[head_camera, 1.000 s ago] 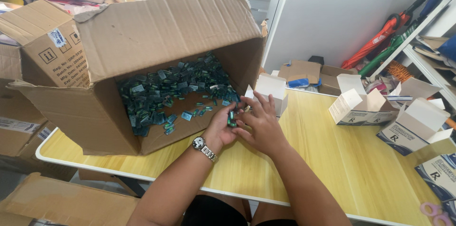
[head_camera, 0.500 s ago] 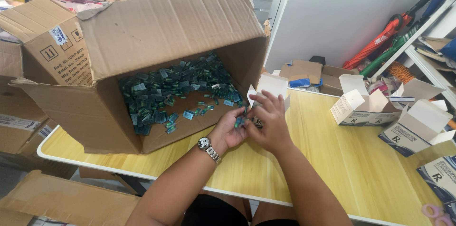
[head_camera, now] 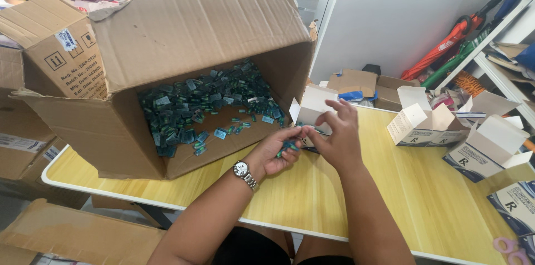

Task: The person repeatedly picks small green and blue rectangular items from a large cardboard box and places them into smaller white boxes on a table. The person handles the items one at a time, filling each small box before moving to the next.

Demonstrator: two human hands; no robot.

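Over the table (head_camera: 390, 198), the right hand (head_camera: 337, 139) has lifted toward the small white box (head_camera: 312, 106).

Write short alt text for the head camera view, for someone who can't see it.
Left hand cups small green packets while right hand reaches toward a small white carton, beside a tipped cardboard box of packets on a yellow table.

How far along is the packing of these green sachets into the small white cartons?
Done: cannot tell whether any of the white cartons at right are filled; their flaps stand open. In hand: the left hand cups a few green sachets; the right hand is at the open small carton. Left: a large heap of sachets remains in the cardboard box.
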